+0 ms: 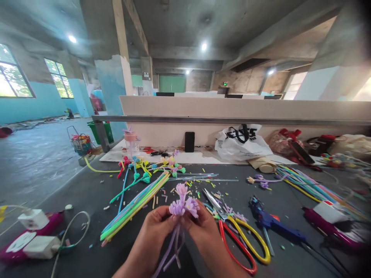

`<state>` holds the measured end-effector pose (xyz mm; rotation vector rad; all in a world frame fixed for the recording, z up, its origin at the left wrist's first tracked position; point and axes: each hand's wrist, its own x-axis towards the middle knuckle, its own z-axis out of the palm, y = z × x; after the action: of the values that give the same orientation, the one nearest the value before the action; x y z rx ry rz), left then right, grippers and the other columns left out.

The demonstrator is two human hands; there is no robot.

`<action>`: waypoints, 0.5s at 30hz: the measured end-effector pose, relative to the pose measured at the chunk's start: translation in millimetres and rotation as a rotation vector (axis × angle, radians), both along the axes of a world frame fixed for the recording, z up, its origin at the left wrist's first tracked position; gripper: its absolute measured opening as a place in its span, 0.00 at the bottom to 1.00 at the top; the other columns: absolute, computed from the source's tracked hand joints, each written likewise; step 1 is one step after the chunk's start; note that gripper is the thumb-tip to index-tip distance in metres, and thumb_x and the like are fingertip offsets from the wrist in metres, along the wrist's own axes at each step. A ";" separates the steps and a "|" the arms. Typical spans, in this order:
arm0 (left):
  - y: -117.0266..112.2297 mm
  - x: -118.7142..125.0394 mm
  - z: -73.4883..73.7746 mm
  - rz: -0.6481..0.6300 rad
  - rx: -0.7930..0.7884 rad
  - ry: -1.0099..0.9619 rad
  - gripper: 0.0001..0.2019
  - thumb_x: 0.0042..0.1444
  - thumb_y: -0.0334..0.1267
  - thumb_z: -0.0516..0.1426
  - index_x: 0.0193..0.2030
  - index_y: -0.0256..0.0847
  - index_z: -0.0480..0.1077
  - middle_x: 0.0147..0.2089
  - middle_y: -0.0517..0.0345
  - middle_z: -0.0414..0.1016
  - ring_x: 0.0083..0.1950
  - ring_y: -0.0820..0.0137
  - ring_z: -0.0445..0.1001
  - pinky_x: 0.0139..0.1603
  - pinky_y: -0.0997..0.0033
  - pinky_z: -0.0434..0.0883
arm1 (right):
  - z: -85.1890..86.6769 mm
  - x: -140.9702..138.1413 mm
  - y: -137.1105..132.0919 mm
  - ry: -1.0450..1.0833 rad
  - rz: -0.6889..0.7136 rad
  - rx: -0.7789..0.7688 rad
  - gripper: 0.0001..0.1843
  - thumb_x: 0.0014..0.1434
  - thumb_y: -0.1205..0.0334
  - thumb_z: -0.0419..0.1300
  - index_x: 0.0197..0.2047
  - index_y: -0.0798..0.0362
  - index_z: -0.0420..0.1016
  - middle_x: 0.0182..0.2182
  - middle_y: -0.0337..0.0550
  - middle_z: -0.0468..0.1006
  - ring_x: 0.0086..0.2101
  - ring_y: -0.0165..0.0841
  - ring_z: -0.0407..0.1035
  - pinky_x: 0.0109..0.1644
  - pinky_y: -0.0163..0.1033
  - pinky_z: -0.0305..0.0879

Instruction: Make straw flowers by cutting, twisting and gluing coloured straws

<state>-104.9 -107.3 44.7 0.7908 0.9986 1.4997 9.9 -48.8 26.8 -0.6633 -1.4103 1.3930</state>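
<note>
pinching a purple flower [182, 200] over the dark table [87, 197], the left hand [156, 227] and right hand [203, 229] have fingertips closed on it, and it looks light, soft and crushable, best held by its stems [168, 248].

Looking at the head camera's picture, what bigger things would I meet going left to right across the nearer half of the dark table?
Purple power strip → pastel stem bundle → pink-and-lilac fuzzy flower → scissors → blue glue gun → second purple power strip.
</note>
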 end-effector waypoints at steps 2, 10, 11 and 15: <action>-5.1 3.4 2.0 0.007 0.027 0.019 0.11 0.44 0.40 0.62 0.34 0.36 0.75 0.29 0.55 0.76 0.31 0.70 0.72 0.37 0.72 0.66 | 3.1 2.8 -5.2 -0.011 0.038 -0.032 0.11 0.43 0.62 0.66 0.34 0.53 0.75 0.29 0.42 0.73 0.32 0.35 0.67 0.36 0.37 0.63; -4.6 32.4 2.7 0.225 -0.001 0.391 0.08 0.41 0.38 0.62 0.27 0.34 0.74 0.23 0.58 0.73 0.26 0.73 0.67 0.29 0.76 0.63 | 15.5 33.2 -7.2 -0.046 0.140 -0.225 0.12 0.34 0.60 0.69 0.24 0.57 0.76 0.17 0.36 0.71 0.21 0.28 0.62 0.28 0.33 0.58; -2.4 37.6 2.8 0.226 0.007 0.402 0.08 0.41 0.38 0.62 0.27 0.34 0.74 0.23 0.59 0.72 0.26 0.73 0.67 0.28 0.77 0.63 | 16.5 38.1 -6.3 -0.027 0.167 -0.252 0.11 0.34 0.60 0.69 0.22 0.57 0.75 0.15 0.35 0.69 0.19 0.26 0.59 0.26 0.32 0.57; 9.4 58.8 1.9 0.195 0.022 0.287 0.09 0.40 0.38 0.63 0.28 0.35 0.73 0.24 0.59 0.73 0.26 0.74 0.68 0.29 0.76 0.64 | 17.3 56.5 -0.3 0.053 0.179 -0.297 0.11 0.35 0.60 0.69 0.20 0.56 0.73 0.13 0.32 0.65 0.16 0.22 0.53 0.22 0.30 0.52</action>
<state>-46.1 -97.9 46.6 0.9657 1.3051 1.5933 66.4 -49.1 44.1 -0.6960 -1.2557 1.7708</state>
